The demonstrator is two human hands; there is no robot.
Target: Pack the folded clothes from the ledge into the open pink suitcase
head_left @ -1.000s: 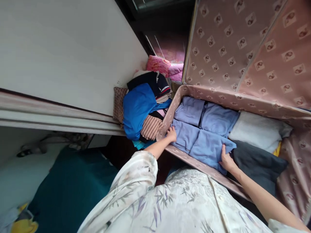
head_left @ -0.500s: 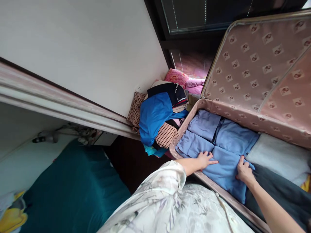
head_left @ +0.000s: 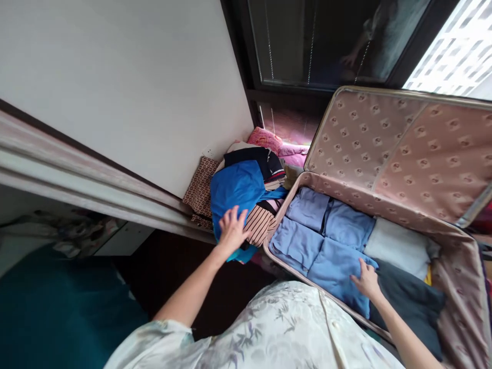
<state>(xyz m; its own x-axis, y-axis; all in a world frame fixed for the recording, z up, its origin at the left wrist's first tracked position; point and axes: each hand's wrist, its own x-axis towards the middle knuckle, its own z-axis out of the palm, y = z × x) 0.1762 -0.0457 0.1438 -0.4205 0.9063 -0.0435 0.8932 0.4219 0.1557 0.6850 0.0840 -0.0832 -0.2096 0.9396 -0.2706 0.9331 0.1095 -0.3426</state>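
Note:
My left hand (head_left: 232, 231), fingers spread, is over the front of a pile of clothes, nearest a bright blue garment (head_left: 236, 184) and a striped garment (head_left: 260, 224). Whether it touches them I cannot tell. My right hand (head_left: 367, 279) rests with fingers apart on a folded blue garment (head_left: 338, 269) in the open suitcase (head_left: 463, 287). Several folded blue pieces lie side by side there, among them one at the near left (head_left: 295, 243). To their right are a folded light grey garment (head_left: 397, 248) and a dark grey one (head_left: 411, 302).
The suitcase lid (head_left: 418, 138), with patterned pink lining, leans upright against the dark window frame. Pink bedding (head_left: 294, 154) lies behind the clothes pile, beside a patterned brown cushion (head_left: 202, 187). A white panel (head_left: 126, 92) rises at left; a teal-covered bed (head_left: 69, 312) is below it.
My left hand has left the folded blue garment and moved left to the clothes pile. My right hand stays on the blue garment. The view has shifted, showing more of the suitcase's right side.

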